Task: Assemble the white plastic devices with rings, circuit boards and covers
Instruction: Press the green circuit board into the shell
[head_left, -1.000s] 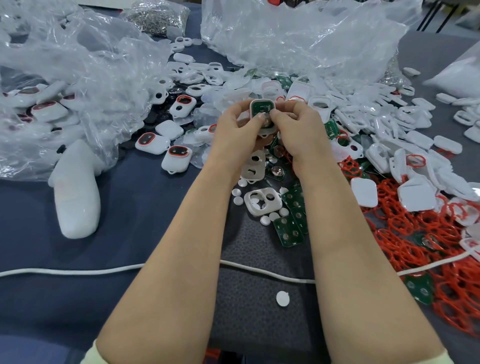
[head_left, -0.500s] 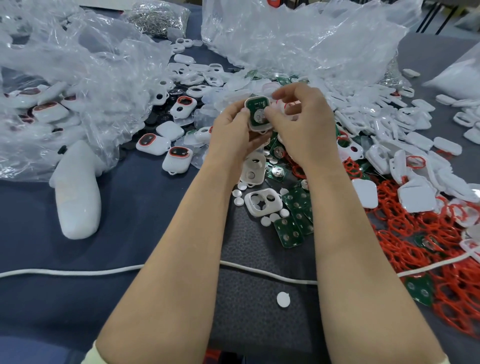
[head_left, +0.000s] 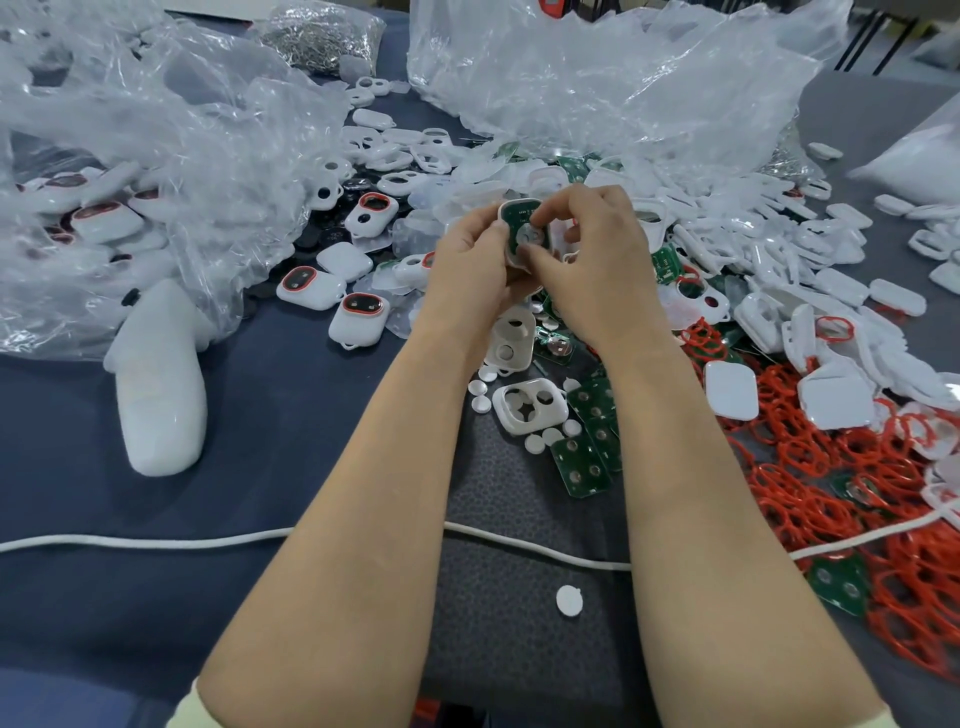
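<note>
My left hand (head_left: 475, 260) grips a white plastic device shell (head_left: 522, 234) with a green circuit board seated in it, held up above the table's middle. My right hand (head_left: 597, 249) pinches the shell's right side, its thumb and forefinger on the board. Below the hands lie an open white shell (head_left: 530, 405), another shell (head_left: 511, 338), loose green circuit boards (head_left: 587, 462) and small white round buttons (head_left: 480, 402). Red rings (head_left: 841, 493) are heaped at the right among white covers (head_left: 732, 389). Finished devices with red rings (head_left: 358, 317) lie at the left.
Crumpled clear plastic bags (head_left: 156, 171) cover the left and far side. A white foam-like lump (head_left: 158, 379) lies at the left. A white cord (head_left: 156, 543) crosses the dark cloth near me, with one loose white button (head_left: 569, 600) beyond it. A bag of metal parts (head_left: 317, 36) sits far back.
Both hands rose slightly with the shell. My right hand shifted from beside the shell to pinching over the board's face.
</note>
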